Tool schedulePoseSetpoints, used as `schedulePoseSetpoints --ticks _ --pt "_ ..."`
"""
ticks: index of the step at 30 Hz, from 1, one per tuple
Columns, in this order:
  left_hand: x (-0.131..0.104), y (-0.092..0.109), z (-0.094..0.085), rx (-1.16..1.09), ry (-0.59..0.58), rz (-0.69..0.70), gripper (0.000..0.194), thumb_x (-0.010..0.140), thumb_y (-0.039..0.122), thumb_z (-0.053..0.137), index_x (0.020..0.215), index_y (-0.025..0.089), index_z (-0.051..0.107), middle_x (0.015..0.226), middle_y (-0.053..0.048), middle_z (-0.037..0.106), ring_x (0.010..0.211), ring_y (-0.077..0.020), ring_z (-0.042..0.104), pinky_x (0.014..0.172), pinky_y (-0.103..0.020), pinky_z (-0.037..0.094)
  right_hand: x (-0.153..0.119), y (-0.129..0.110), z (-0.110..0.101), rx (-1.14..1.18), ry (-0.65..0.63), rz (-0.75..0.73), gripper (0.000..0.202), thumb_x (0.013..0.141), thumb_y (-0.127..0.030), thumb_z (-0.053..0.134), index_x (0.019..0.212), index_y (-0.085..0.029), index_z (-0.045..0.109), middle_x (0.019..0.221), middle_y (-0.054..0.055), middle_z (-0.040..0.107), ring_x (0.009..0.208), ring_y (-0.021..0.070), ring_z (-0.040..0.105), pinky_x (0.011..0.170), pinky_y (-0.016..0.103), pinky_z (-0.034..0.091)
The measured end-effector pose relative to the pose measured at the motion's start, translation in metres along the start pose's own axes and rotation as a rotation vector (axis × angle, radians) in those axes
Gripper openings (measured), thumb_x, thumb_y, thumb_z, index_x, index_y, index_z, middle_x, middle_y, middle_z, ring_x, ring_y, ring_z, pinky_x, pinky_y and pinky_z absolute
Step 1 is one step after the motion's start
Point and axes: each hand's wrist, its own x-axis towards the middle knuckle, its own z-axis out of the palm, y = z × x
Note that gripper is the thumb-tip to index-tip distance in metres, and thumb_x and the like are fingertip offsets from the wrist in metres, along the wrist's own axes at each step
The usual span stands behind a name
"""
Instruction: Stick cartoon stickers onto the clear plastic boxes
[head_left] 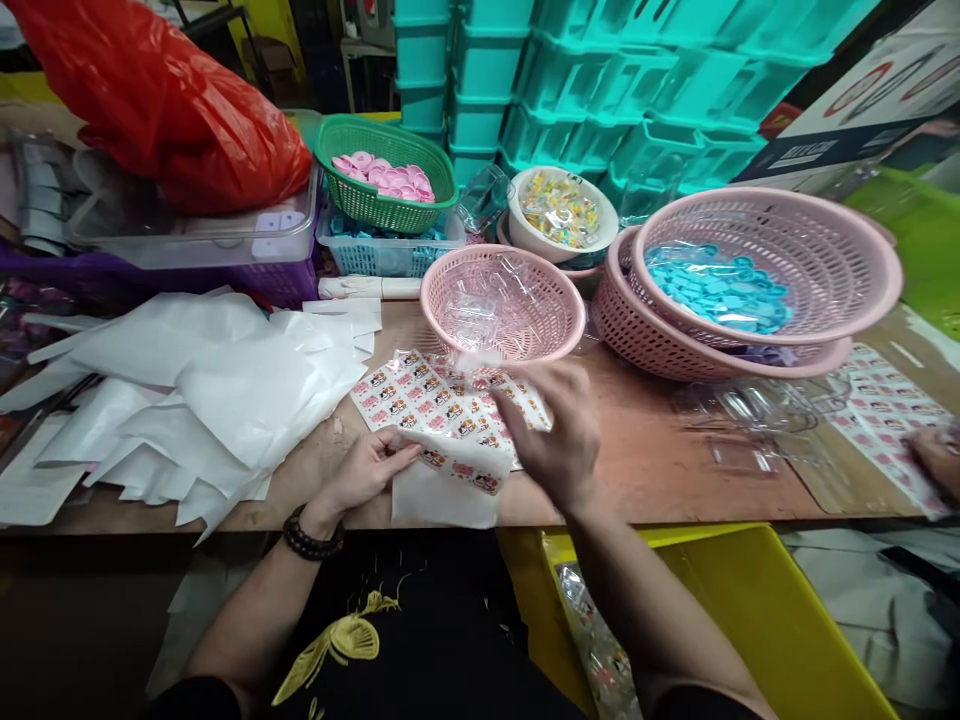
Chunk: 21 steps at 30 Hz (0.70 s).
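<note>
My left hand [371,465] pinches the left edge of a strip of stickers [457,455] with cartoon figures and pink print, its white backing curling up. Beneath and behind the strip lies a larger sheet of the same stickers [401,395] on the table. Over the right part of that sheet is my right hand [559,430], its fingers smeared by motion. A pale, see-through blur shows by its fingertips, too unclear to name. Just beyond, a pink basket [431,305] contains clear plastic pieces [476,310].
White backing paper [240,370] is heaped at left. Nested pink baskets [840,240] with blue pieces [724,285] stand at right, near clear plastic shells [757,410]. Behind are a green basket [442,180], a white bowl [517,225] and turquoise crates [487,90]. Another person's hand [937,455] is far right.
</note>
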Motion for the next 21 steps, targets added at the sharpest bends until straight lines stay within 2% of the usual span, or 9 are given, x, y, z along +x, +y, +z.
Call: schedulePoseSetpoints --ticks 3,6,8,10,12,14,16,18,21 --pt "-0.004 0.003 -0.008 -0.108 -0.040 0.129 0.033 0.068 0.046 0.082 0.069 0.017 0.067 0.070 -0.004 0.065 0.069 -0.0174 0.058 0.067 -0.031 0.048 0.058 0.043 0.018 0.018 -0.135 0.181 0.087 0.085 -0.031 0.068 0.160 -0.025 0.024 0.144 0.016 0.053 0.125 0.0374 0.054 0.105 0.059 0.046" --pt "-0.003 0.008 -0.015 -0.255 -0.028 0.218 0.049 0.074 0.059 0.071 0.052 0.020 0.051 0.056 -0.002 0.049 0.057 -0.0151 0.049 0.058 -0.032 0.043 0.095 0.075 0.040 0.000 -0.294 0.187 0.106 0.077 -0.031 0.073 0.162 -0.015 0.011 0.142 0.021 0.054 0.128 0.0429 0.052 0.107 0.064 0.042" --pt "-0.002 0.013 -0.021 -0.321 -0.033 0.243 0.056 0.076 0.068 0.063 0.049 0.022 0.044 0.049 0.001 0.038 0.047 -0.0126 0.039 0.049 -0.030 0.036 0.101 0.080 0.047 0.029 -0.311 0.178 0.110 0.078 -0.031 0.072 0.163 -0.017 0.004 0.138 0.020 0.057 0.127 0.0403 0.054 0.107 0.061 0.044" --pt "-0.002 0.020 -0.028 -0.394 -0.018 0.240 0.054 0.076 0.071 0.058 0.055 0.022 0.052 0.043 0.003 0.031 0.042 -0.0113 0.033 0.045 -0.029 0.032 0.095 0.075 0.044 0.099 -0.236 0.186 0.111 0.081 -0.035 0.069 0.163 -0.021 -0.005 0.138 0.017 0.057 0.128 0.0354 0.055 0.107 0.055 0.046" --pt "-0.003 0.029 -0.035 -0.449 0.008 0.190 0.057 0.083 0.074 0.047 0.080 0.020 0.067 0.040 0.006 0.031 0.039 -0.0107 0.029 0.044 -0.027 0.031 0.082 0.062 0.033 0.250 -0.193 0.225 0.109 0.086 -0.041 0.065 0.161 -0.025 -0.012 0.137 0.015 0.056 0.126 0.0315 0.057 0.102 0.051 0.050" --pt "-0.001 0.038 -0.039 -0.430 -0.038 0.110 0.067 0.086 0.074 0.046 0.117 0.019 0.066 0.043 0.006 0.046 0.036 -0.0088 0.027 0.041 -0.024 0.027 0.065 0.044 0.022 0.479 -0.285 0.286 0.103 0.089 -0.047 0.060 0.160 -0.028 -0.013 0.132 0.014 0.058 0.117 0.0285 0.063 0.093 0.046 0.056" --pt "0.002 0.045 -0.040 -0.313 -0.134 0.054 0.077 0.081 0.070 0.062 0.141 0.021 0.052 0.063 0.000 0.067 0.037 -0.0048 0.028 0.039 -0.021 0.021 0.048 0.027 0.015 0.694 -0.440 0.344 0.100 0.089 -0.051 0.060 0.161 -0.030 -0.007 0.128 0.013 0.061 0.107 0.0259 0.067 0.084 0.042 0.059" --pt "0.008 0.049 -0.035 -0.195 -0.199 0.043 0.090 0.072 0.061 0.079 0.148 0.024 0.046 0.092 -0.008 0.076 0.042 -0.0019 0.034 0.041 -0.019 0.025 0.034 0.014 0.014 0.833 -0.536 0.400 0.103 0.085 -0.051 0.067 0.160 -0.031 0.000 0.125 0.012 0.061 0.101 0.0241 0.068 0.079 0.038 0.059" --pt "0.015 0.050 -0.023 -0.127 -0.220 0.061 0.084 0.066 0.056 0.085 0.139 0.023 0.059 0.115 -0.014 0.073 0.053 -0.0047 0.050 0.053 -0.019 0.042 0.022 0.004 0.016 0.922 -0.577 0.463 0.106 0.081 -0.046 0.074 0.160 -0.033 0.005 0.122 0.011 0.061 0.096 0.0225 0.068 0.073 0.036 0.060"
